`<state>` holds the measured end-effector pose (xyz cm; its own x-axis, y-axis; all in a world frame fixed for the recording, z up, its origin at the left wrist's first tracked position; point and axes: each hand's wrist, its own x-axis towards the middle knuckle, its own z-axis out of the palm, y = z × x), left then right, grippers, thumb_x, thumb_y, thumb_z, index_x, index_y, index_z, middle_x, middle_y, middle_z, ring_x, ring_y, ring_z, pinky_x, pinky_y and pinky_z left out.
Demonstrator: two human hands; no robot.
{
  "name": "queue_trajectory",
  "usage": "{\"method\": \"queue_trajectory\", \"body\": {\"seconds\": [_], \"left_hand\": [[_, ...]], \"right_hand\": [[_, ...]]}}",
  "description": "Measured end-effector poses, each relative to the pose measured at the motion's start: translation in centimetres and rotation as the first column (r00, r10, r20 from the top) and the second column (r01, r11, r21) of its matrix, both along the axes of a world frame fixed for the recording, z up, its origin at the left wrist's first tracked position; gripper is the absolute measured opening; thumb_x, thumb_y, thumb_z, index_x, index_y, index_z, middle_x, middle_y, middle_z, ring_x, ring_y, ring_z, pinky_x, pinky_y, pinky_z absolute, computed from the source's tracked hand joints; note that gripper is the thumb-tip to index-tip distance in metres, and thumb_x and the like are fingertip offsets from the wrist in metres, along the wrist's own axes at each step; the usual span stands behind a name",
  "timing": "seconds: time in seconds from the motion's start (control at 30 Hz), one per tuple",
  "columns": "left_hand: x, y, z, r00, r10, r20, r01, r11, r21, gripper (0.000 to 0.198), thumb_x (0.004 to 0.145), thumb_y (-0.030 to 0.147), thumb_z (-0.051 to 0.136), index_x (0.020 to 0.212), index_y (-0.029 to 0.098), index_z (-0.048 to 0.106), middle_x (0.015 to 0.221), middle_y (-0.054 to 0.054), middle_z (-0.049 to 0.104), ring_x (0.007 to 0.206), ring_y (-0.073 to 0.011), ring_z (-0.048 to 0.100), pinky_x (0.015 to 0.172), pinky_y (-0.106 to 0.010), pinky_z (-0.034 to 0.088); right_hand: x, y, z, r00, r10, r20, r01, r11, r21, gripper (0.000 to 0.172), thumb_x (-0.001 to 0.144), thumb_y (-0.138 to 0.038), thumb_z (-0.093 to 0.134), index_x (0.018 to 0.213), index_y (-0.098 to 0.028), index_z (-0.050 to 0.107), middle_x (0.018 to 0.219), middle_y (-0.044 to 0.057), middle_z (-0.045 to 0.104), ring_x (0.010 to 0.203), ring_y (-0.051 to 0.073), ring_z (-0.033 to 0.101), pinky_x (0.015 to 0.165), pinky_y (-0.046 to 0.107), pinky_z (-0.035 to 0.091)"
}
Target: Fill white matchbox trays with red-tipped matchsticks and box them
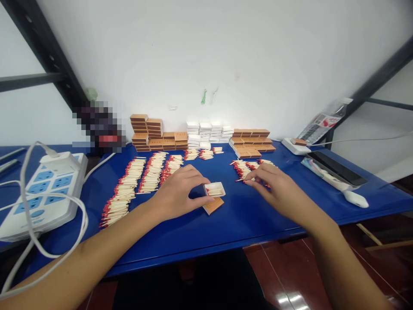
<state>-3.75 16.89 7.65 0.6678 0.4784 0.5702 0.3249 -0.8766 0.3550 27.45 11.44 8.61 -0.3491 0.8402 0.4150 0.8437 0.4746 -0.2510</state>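
Note:
My left hand grips a small white matchbox tray by its left side, between thumb and fingers. Some matches with red heads lie inside the tray. Just under and in front of it is a brown matchbox sleeve on the blue table. To the right, my right hand pinches a matchstick at the near edge of a pile of red-headed matches; its fingers partly hide that pile. Long rows of matches lie left of my left hand.
Brown matchboxes and white trays stand stacked along the wall, with more brown boxes to the right. A power strip with looping cables sits at left. A phone, a plastic packet and a bottle are at right.

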Motion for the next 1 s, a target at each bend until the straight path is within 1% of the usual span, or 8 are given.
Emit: {"method": "queue_trajectory", "body": {"seconds": [0.1, 0.2, 0.3, 0.43, 0.57, 0.8, 1.0], "left_hand": [[0.0, 0.1, 0.0, 1.000, 0.002, 0.000, -0.002, 1.000, -0.006, 0.026, 0.094, 0.038, 0.079, 0.112, 0.020, 0.074, 0.100, -0.007, 0.076, 0.095, -0.0234, 0.066, 0.085, -0.040, 0.056], [-0.2, 0.4, -0.1, 1.000, 0.006, -0.004, -0.006, 1.000, -0.010, 0.027, 0.094, 0.039, 0.079, 0.112, 0.020, 0.074, 0.099, -0.007, 0.075, 0.095, -0.0238, 0.066, 0.083, -0.040, 0.055], [-0.4, 0.7, -0.1, 1.000, 0.022, -0.021, -0.022, 1.000, -0.007, 0.029, 0.093, 0.039, 0.079, 0.113, 0.020, 0.074, 0.100, -0.007, 0.075, 0.096, -0.0246, 0.066, 0.084, -0.041, 0.054], [-0.4, 0.9, 0.0, 0.999, 0.036, -0.029, -0.036, 0.999, 0.000, 0.030, 0.093, 0.040, 0.079, 0.114, 0.019, 0.074, 0.099, -0.007, 0.075, 0.097, -0.0243, 0.066, 0.084, -0.040, 0.054], [-0.4, 0.8, 0.1, 0.998, 0.046, -0.040, -0.046, 0.999, -0.003, 0.028, 0.093, 0.039, 0.079, 0.114, 0.020, 0.074, 0.099, -0.007, 0.076, 0.097, -0.0244, 0.066, 0.084, -0.040, 0.054], [-0.5, 0.8, 0.1, 0.999, 0.036, -0.039, -0.036, 0.999, -0.008, 0.029, 0.094, 0.041, 0.077, 0.114, 0.021, 0.074, 0.099, -0.008, 0.076, 0.096, -0.0248, 0.067, 0.084, -0.041, 0.054], [-0.4, 0.8, 0.1, 0.999, 0.027, -0.035, -0.027, 1.000, 0.006, 0.030, 0.093, 0.039, 0.079, 0.114, 0.018, 0.074, 0.098, -0.007, 0.075, 0.096, -0.0244, 0.065, 0.084, -0.040, 0.053]], "right_hand": [[3.5, 0.7, -1.3, 0.998, -0.061, 0.022, 0.061, 0.998, 0.011, 0.023, 0.105, -0.039, 0.055, 0.105, -0.025, 0.073, 0.104, 0.011, 0.066, 0.101, 0.030, 0.065, 0.089, 0.046, 0.053], [5.1, 1.3, -2.4, 0.998, -0.065, 0.027, 0.066, 0.998, -0.026, 0.024, 0.103, -0.043, 0.057, 0.107, -0.025, 0.074, 0.105, 0.011, 0.066, 0.099, 0.030, 0.066, 0.088, 0.046, 0.055], [5.2, 1.6, -2.6, 0.998, -0.047, 0.029, 0.049, 0.998, -0.047, 0.025, 0.104, -0.042, 0.057, 0.108, -0.025, 0.075, 0.106, 0.011, 0.065, 0.098, 0.029, 0.065, 0.087, 0.045, 0.055], [5.0, 2.0, -2.4, 0.998, -0.041, 0.046, 0.043, 0.998, -0.043, 0.024, 0.105, -0.040, 0.056, 0.109, -0.026, 0.074, 0.108, 0.011, 0.063, 0.102, 0.029, 0.063, 0.091, 0.046, 0.054], [5.1, 2.3, -2.5, 0.999, -0.018, 0.033, 0.020, 0.998, -0.065, 0.026, 0.106, -0.039, 0.052, 0.105, -0.026, 0.074, 0.109, 0.011, 0.064, 0.106, 0.029, 0.063, 0.094, 0.047, 0.054], [5.2, 2.1, -2.5, 1.000, -0.015, 0.025, 0.016, 0.997, -0.076, 0.027, 0.106, -0.043, 0.053, 0.099, -0.024, 0.072, 0.106, 0.012, 0.065, 0.098, 0.028, 0.062, 0.087, 0.044, 0.054], [5.1, 1.5, -2.5, 0.999, -0.038, 0.006, 0.039, 0.994, -0.106, 0.027, 0.106, -0.045, 0.053, 0.103, -0.024, 0.071, 0.107, 0.011, 0.065, 0.097, 0.027, 0.063, 0.087, 0.043, 0.054]]}}
